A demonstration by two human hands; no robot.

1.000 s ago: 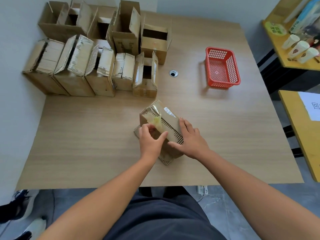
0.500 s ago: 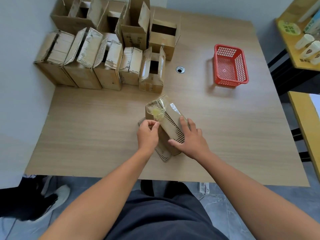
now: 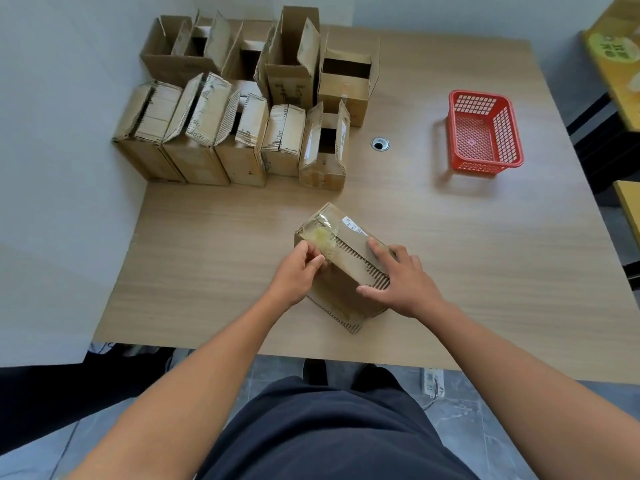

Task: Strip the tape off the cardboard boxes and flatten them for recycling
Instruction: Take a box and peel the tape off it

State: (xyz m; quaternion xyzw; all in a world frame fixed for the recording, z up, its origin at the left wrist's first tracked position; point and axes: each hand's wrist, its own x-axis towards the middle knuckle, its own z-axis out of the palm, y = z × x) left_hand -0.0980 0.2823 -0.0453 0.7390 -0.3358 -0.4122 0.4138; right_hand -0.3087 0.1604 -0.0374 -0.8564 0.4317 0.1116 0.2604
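Item 1: box (image 3: 346, 282), on the table (image 3: 485, 254) at its near middle, lying skewed, a flap under it.
Item 2: tape (image 3: 322, 238), clear and yellowed, wrinkled over the box's far left corner.
Item 3: my left hand (image 3: 298, 277), thumb and fingers curled together, pinching the tape's loose end.
Item 4: my right hand (image 3: 403, 284), fingers straight and spread, pressed flat on the box top.
Item 5: other boxes (image 3: 242, 133), in two rows at the far left corner, flaps open.
Item 6: red basket (image 3: 485, 133), far right.
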